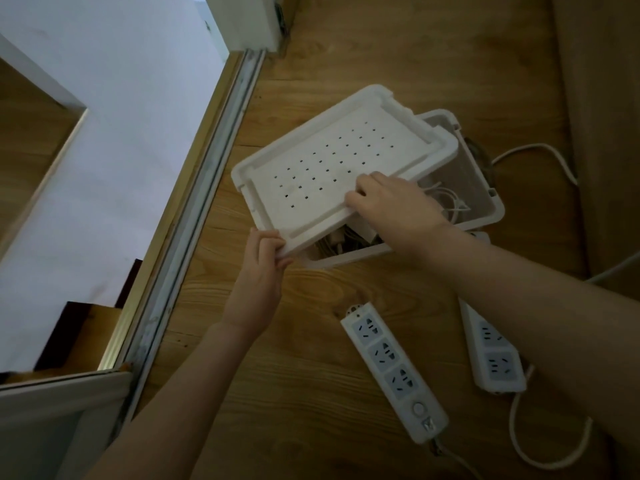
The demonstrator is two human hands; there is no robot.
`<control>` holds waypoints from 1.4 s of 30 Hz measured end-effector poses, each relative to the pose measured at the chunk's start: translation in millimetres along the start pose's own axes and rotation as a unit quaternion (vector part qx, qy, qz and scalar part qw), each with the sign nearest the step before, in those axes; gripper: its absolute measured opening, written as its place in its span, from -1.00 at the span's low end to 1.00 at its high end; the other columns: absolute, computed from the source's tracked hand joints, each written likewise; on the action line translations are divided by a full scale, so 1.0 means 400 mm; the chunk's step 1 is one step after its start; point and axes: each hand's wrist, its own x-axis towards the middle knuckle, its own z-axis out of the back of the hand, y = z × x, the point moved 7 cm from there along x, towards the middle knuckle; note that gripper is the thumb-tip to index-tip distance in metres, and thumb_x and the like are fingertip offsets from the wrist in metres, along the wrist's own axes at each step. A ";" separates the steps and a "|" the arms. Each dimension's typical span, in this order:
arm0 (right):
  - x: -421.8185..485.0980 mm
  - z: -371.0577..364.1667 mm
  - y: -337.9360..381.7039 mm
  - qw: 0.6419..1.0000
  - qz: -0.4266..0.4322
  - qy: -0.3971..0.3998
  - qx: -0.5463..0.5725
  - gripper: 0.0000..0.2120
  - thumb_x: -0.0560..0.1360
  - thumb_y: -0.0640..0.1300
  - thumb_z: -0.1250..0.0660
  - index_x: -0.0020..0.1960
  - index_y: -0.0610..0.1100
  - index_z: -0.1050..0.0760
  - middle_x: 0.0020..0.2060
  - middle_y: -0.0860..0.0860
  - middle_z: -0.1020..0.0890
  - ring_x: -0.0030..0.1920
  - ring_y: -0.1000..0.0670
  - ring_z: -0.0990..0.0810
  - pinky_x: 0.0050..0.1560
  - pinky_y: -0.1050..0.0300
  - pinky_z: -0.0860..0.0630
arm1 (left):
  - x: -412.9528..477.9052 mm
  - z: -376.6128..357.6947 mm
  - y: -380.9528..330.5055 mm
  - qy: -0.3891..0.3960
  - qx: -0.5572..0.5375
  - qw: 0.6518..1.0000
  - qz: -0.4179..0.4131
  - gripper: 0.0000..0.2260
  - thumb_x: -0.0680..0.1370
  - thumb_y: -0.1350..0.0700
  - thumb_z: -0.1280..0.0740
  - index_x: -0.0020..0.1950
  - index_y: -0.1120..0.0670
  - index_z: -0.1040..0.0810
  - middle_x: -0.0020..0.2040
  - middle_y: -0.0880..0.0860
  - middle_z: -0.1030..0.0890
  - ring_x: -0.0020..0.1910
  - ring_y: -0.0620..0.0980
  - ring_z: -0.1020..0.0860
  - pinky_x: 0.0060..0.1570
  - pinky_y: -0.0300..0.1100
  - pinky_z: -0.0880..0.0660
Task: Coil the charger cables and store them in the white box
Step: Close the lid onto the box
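A white box [483, 188] stands on the wooden floor. Its white perforated lid [332, 157] lies skewed over the box's left part, leaving the right side uncovered. White charger cables [450, 199] lie inside at the right, and more cables [337, 239] show under the lid's near edge. My left hand [261, 268] grips the lid's near left corner, thumb on top. My right hand [391, 206] holds the lid's near right edge, fingertips curled onto its top.
Two white power strips [391, 372] [491, 355] lie on the floor close to me, their cords trailing right and back. A sliding-door track [194, 209] runs along the left. A wooden wall [602, 133] rises at the right.
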 end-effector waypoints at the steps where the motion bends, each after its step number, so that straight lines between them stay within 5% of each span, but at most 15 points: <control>1: -0.002 0.004 0.005 1.000 0.007 -0.004 -0.013 -0.60 0.47 -0.37 -0.20 0.27 -0.14 -0.32 0.17 -0.08 -0.39 0.18 -0.06 -0.35 0.11 0.10 -0.34 | -0.002 0.002 0.008 -0.006 -0.003 1.000 0.013 -0.90 0.56 0.16 -0.16 0.07 0.10 -0.33 0.16 0.21 -0.40 0.12 -0.18 -0.33 0.15 -0.31 -0.36; 5: -0.042 -0.007 -0.007 0.999 -0.029 0.008 -0.011 -0.60 0.48 -0.32 -0.25 0.28 -0.09 -0.33 0.17 -0.04 -0.39 0.19 -0.03 -0.35 0.13 0.11 -0.33 | 0.001 -0.010 -0.017 0.000 0.021 1.000 -0.006 -0.89 0.56 0.16 -0.18 0.07 0.14 -0.36 0.15 0.23 -0.44 0.21 0.10 -0.43 0.23 -0.09 -0.43; 11: -0.138 -0.096 -0.063 0.990 -0.105 0.081 0.039 -0.60 0.52 -0.26 -0.23 0.33 -0.03 -0.32 0.17 0.02 -0.40 0.15 0.02 -0.37 -0.09 0.24 -0.28 | 0.018 -0.070 -0.067 0.120 -0.005 0.990 -0.070 -0.84 0.49 0.21 -0.32 0.05 0.17 -0.44 0.14 0.12 -0.44 0.08 -0.05 -0.46 0.05 -0.24 -0.52; 19: -0.113 -0.115 -0.090 0.984 -0.147 0.068 0.073 -0.75 0.55 -0.18 -0.24 0.21 -0.02 -0.41 0.09 0.02 -0.48 0.11 0.00 -0.41 0.00 0.13 -0.41 | 0.058 -0.062 -0.050 0.170 -0.039 0.985 0.002 -0.87 0.52 0.16 -0.34 0.05 0.12 -0.49 0.13 -0.02 -0.42 0.11 -0.11 -0.44 0.13 -0.22 -0.46; 23: -0.102 -0.114 -0.093 0.984 -0.139 0.075 0.077 -0.77 0.55 -0.13 -0.26 0.19 -0.03 -0.42 0.09 0.02 -0.49 0.11 0.00 -0.42 -0.04 0.14 -0.39 | 0.077 -0.035 0.001 0.051 -0.011 0.989 0.137 -0.74 0.53 0.09 -0.32 0.18 0.14 -0.47 0.22 0.08 -0.39 0.22 -0.06 -0.34 0.25 -0.11 -0.34; 24: -0.099 -0.115 -0.092 0.985 -0.136 0.079 0.075 -0.77 0.54 -0.12 -0.26 0.19 -0.03 -0.41 0.09 0.02 -0.49 0.11 0.00 -0.42 -0.04 0.14 -0.39 | 0.073 -0.037 0.035 0.035 -0.046 0.970 0.234 -0.62 0.53 0.07 -0.33 0.31 0.15 -0.38 0.29 0.10 -0.36 0.27 0.00 -0.33 0.26 -0.08 -0.34; 26: -0.097 -0.118 -0.092 0.984 -0.136 0.083 0.074 -0.77 0.54 -0.12 -0.27 0.19 -0.04 -0.42 0.09 0.02 -0.49 0.10 -0.01 -0.43 -0.03 0.14 -0.39 | 0.050 -0.074 0.075 0.052 -0.216 0.878 0.424 -0.45 0.53 0.03 -0.33 0.45 0.16 -0.22 0.35 0.09 -0.36 0.29 0.05 -0.39 0.17 -0.10 -0.38; 28: -0.100 -0.121 -0.092 0.984 -0.143 0.076 0.075 -0.78 0.54 -0.14 -0.27 0.18 -0.04 -0.42 0.08 0.02 -0.49 0.09 0.00 -0.42 -0.04 0.15 -0.38 | 0.043 -0.113 0.077 0.081 -0.333 0.803 0.488 -0.51 0.55 0.05 -0.29 0.43 0.17 -0.27 0.29 0.08 -0.47 0.18 0.05 -0.50 0.02 -0.10 -0.46; 31: -0.108 -0.125 -0.086 0.984 -0.150 0.064 0.078 -0.79 0.54 -0.16 -0.27 0.16 -0.02 -0.43 0.05 0.04 -0.49 0.06 0.01 -0.42 -0.08 0.16 -0.37 | 0.053 -0.100 0.072 0.057 -0.319 0.816 0.479 -0.57 0.55 0.15 -0.29 0.40 0.17 -0.32 0.20 0.09 -0.54 0.10 0.02 -0.55 0.04 -0.06 -0.55; 36: -0.102 -0.123 -0.001 0.984 -0.122 0.039 0.126 -0.82 0.55 -0.15 -0.23 0.14 -0.01 -0.44 0.04 0.05 -0.49 0.05 0.03 -0.42 -0.14 0.21 -0.33 | -0.007 -0.037 0.089 -0.029 -0.234 0.852 0.467 -0.60 0.54 0.19 -0.31 0.36 0.15 -0.33 0.10 0.01 -0.51 -0.02 -0.07 -0.50 -0.21 -0.29 -0.48; 42: -0.079 -0.149 0.122 0.983 -0.083 0.026 0.162 -0.80 0.52 -0.21 -0.28 0.12 -0.03 -0.46 0.03 0.06 -0.49 0.01 0.04 -0.43 -0.11 0.23 -0.36 | -0.099 0.010 0.157 -0.064 -0.388 0.757 0.521 -0.73 0.61 0.00 -0.17 0.17 0.09 -0.55 -0.01 0.05 -0.61 -0.07 0.01 -0.56 -0.11 -0.12 -0.49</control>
